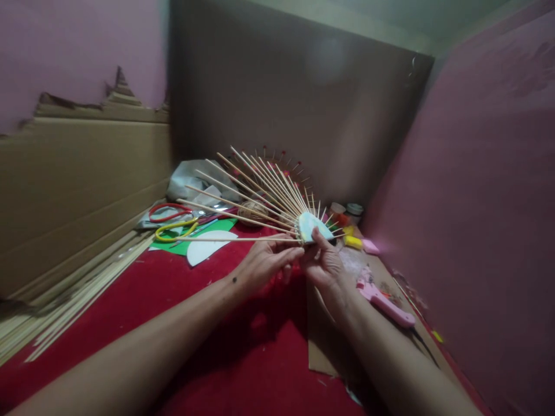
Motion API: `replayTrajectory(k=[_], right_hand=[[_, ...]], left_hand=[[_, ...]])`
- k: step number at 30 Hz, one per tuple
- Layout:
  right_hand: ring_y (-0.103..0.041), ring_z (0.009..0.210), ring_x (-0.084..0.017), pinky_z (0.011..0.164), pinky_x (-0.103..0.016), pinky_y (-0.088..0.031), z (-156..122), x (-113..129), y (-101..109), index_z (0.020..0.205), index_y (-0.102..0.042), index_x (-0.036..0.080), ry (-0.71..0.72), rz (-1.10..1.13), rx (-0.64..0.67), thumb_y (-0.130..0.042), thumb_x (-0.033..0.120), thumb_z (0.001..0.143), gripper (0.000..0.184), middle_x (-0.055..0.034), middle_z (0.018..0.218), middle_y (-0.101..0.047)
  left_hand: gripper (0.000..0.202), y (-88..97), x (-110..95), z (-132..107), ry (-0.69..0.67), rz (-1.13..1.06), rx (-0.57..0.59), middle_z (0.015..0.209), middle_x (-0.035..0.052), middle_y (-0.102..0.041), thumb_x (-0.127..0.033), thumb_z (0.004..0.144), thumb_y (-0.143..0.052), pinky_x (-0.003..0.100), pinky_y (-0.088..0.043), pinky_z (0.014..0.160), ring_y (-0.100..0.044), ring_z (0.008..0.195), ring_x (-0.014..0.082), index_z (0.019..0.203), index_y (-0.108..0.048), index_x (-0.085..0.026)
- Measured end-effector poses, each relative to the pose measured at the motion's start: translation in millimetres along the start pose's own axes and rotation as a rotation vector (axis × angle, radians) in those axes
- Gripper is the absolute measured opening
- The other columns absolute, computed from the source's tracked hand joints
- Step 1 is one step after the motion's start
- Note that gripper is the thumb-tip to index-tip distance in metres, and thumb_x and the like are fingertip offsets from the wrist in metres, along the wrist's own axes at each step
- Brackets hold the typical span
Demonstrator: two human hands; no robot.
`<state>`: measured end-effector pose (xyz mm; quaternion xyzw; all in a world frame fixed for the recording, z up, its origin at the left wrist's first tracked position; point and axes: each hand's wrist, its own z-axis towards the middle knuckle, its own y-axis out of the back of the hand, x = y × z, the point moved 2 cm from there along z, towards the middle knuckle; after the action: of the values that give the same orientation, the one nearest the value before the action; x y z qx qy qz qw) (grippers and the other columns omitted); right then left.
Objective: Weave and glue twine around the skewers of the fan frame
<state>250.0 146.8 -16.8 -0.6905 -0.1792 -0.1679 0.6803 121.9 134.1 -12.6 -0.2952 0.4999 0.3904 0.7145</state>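
A pale half-disc (313,226) bristles with several thin wooden skewers (251,190) that fan out to the left and upward. My right hand (326,263) grips the half-disc from below, thumb pressed on its face. My left hand (263,263) pinches the lowest skewer (225,238) close to where it enters the disc. Both hands hover over the red cloth (182,312).
Long bamboo sticks (73,297) lie along the cardboard wall at left. Scissors with red (167,212) and yellow (176,231) handles, green paper (191,242) and a white cut-out (206,248) lie behind. A pink glue gun (384,303) rests on cardboard at right, near small jars (347,211).
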Motion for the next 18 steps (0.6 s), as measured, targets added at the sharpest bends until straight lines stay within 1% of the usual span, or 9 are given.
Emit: replayTrajectory(k=[2, 7, 11, 13, 15, 18], right_hand=[[-0.064, 0.055, -0.007, 0.053, -0.012, -0.053, -1.1, -0.2, -0.8, 0.097, -0.064, 0.015, -0.006, 0.020, -0.026, -0.069, 0.001, 0.072, 0.029, 0.0018, 0.066, -0.071], [-0.063, 0.054, -0.007, 0.053, -0.013, -0.053, -4.3, -2.0, -5.9, 0.099, -0.062, 0.016, 0.016, 0.053, -0.071, -0.065, -0.001, 0.074, 0.030, 0.0036, 0.063, -0.069], [-0.063, 0.055, -0.007, 0.054, -0.013, -0.053, -4.1, -3.5, -7.1, 0.099, -0.062, 0.018, 0.034, 0.050, -0.067, -0.067, -0.001, 0.072, 0.034, 0.0048, 0.066, -0.069], [-0.063, 0.055, -0.006, 0.055, -0.013, -0.053, -3.0, -4.5, -5.9, 0.096, -0.062, 0.018, 0.041, 0.045, -0.057, -0.069, -0.001, 0.070, 0.033, 0.0058, 0.066, -0.068], [-0.062, 0.054, -0.006, 0.055, -0.013, -0.053, -1.9, -5.5, -4.2, 0.089, -0.062, 0.018, 0.046, 0.044, -0.053, -0.069, -0.001, 0.069, 0.028, 0.0065, 0.063, -0.067], [-0.062, 0.055, -0.006, 0.057, -0.014, -0.054, -1.2, -6.4, -2.9, 0.077, -0.061, 0.017, 0.052, 0.051, -0.056, -0.067, -0.001, 0.071, 0.020, 0.0059, 0.059, -0.066]], left_hand=[[0.020, -0.2, 1.0, 0.2, 0.014, -0.053, -0.043, 0.064, -0.0020, -0.056, -0.035, 0.080, -0.060, 0.021, -0.038, 0.040, -0.047, 0.040, 0.0072, 0.082, -0.062, -0.015], [0.020, 0.3, 4.4, 1.0, 0.022, -0.070, -0.134, 0.054, -0.0036, -0.050, -0.035, 0.077, -0.066, 0.019, -0.031, 0.038, -0.041, 0.039, 0.0056, 0.076, -0.058, -0.016], [0.023, 0.6, 9.8, 1.5, 0.073, -0.172, -0.127, 0.052, -0.0054, -0.046, -0.037, 0.076, -0.067, 0.017, -0.027, 0.038, -0.039, 0.039, 0.0043, 0.077, -0.058, -0.016], [0.021, 0.8, 11.7, 1.9, 0.116, -0.233, -0.124, 0.051, -0.0063, -0.044, -0.034, 0.075, -0.069, 0.016, -0.028, 0.038, -0.038, 0.039, 0.0035, 0.079, -0.059, -0.015], [0.020, 1.0, 12.7, 2.8, 0.141, -0.295, -0.130, 0.050, -0.0066, -0.044, -0.030, 0.073, -0.071, 0.015, -0.028, 0.037, -0.037, 0.038, 0.0026, 0.077, -0.060, -0.014], [0.018, 1.0, 13.8, 4.7, 0.130, -0.377, -0.133, 0.050, -0.0056, -0.048, -0.026, 0.071, -0.072, 0.017, -0.030, 0.035, -0.035, 0.035, 0.0028, 0.075, -0.060, -0.012]])
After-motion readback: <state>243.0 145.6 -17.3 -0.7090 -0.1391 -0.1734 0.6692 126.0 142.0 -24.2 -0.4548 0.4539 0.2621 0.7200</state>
